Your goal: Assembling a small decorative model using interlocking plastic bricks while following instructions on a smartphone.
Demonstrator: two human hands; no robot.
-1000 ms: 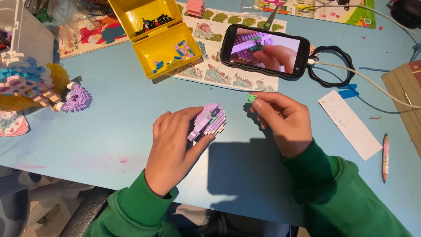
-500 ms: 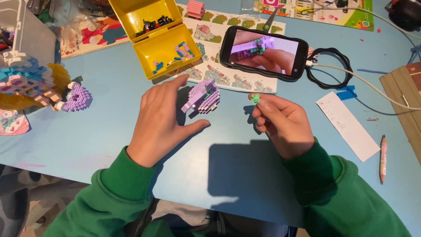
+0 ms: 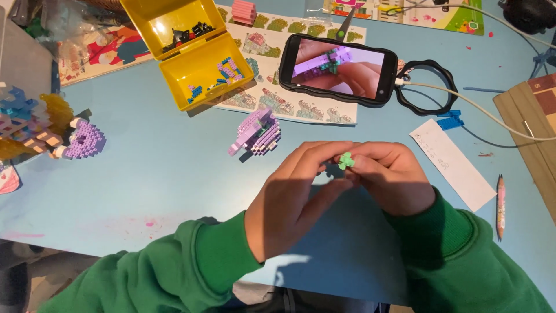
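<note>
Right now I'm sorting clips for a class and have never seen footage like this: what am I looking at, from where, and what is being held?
The picture comes from a camera worn on a person's head, looking down at their own two bare hands in green sleeves. The left hand and right hand meet over a light blue table, pinching a tiny green brick piece between their fingers. Beside them lies a small purple brick model. Farther back are an open yellow plastic box of small parts and a black phone playing a video.
</note>
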